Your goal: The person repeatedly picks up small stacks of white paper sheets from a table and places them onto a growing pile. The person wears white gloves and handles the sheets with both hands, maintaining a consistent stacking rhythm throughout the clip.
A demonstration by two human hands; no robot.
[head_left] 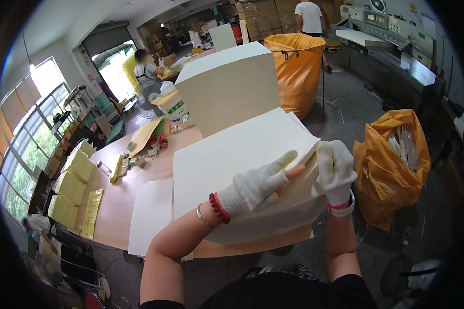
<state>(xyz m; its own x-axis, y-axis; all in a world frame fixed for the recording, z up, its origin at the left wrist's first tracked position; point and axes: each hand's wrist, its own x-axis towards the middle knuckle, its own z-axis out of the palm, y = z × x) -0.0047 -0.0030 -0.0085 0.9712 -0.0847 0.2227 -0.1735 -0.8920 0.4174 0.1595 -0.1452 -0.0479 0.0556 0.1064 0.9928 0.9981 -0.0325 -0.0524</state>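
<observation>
A thick stack of large white paper sheets lies on the wooden table in front of me. My left hand, in a white knit glove with a bare fingertip showing, rests over the stack's right part. Its thumb and forefinger are spread apart beside the lifted sheet edges. At the stack's right corner, my right hand, also gloved in white, is closed on the edge of some sheets, which bend upward there. How many sheets it grips is hidden. Flat at the stack's left lies another white sheet.
Behind stands a taller paper stack. The table bears yellow packs, tape rolls and a white bucket. Orange bags stand at right and behind. A large machine is far right. Two people are farther off.
</observation>
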